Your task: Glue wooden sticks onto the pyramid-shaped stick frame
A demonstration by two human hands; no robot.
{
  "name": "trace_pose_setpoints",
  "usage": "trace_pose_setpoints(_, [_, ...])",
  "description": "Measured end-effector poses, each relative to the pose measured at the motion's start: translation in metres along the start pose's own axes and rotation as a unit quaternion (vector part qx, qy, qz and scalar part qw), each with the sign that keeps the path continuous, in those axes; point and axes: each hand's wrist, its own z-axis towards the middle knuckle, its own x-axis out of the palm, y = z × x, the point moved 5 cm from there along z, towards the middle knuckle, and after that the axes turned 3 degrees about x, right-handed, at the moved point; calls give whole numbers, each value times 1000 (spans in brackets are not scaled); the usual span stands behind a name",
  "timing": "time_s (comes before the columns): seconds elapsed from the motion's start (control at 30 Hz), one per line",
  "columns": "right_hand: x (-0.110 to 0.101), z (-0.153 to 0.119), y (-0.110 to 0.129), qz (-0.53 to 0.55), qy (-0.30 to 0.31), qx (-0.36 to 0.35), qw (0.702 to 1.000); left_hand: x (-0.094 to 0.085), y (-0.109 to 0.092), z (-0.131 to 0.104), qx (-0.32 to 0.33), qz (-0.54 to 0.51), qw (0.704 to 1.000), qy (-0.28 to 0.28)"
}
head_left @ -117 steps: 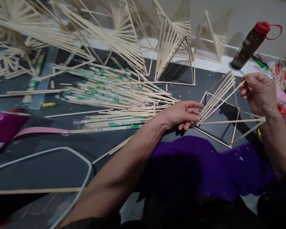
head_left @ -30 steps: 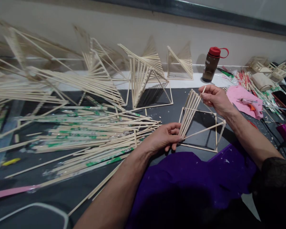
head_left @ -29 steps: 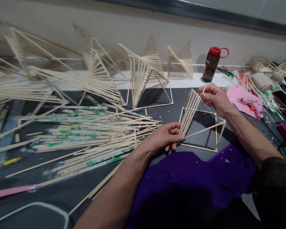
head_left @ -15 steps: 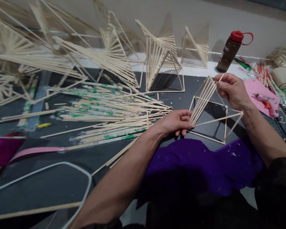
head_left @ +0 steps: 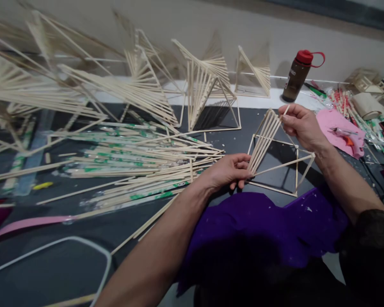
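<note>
A small frame of thin wooden sticks (head_left: 273, 190) stands on the dark table before me, with a slanted row of sticks (head_left: 265, 136) across its left side. My left hand (head_left: 235, 170) pinches the lower end of the row's outermost stick at the frame's near left corner. At the upper end, my right hand (head_left: 299, 123) grips the same wooden stick (head_left: 273, 133) between thumb and fingers; its tip pokes out above them. Purple cloth (head_left: 262, 217) lies just below the frame, nearest me.
Left of the frame lie many loose sticks and green-marked wrapped chopsticks (head_left: 141, 149). Behind stand several finished stick structures (head_left: 208, 85) and a red-capped bottle (head_left: 296, 76). To the right a glue gun (head_left: 344, 133) rests on pink foam (head_left: 326, 121), its cord trailing.
The view has shifted slightly, so everything sits a little further left and lower. Both hands keep their hold on the stick, almost unmoved against the frame.
</note>
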Motion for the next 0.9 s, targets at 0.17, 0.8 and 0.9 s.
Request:
trace_pose_setpoints(0.17, [-1,1,-4,15,-4,6,1000,0,0,-1,-9,14,1000,-6])
trace_pose_setpoints(0.8, [33,-88,106,19,59,-207,976,39,-102,-90,300,42,913,-274])
trace_pose_setpoints(0.9, [46,-105,103,33,111,-221,968,73,-106,-82,264,10,955,-138])
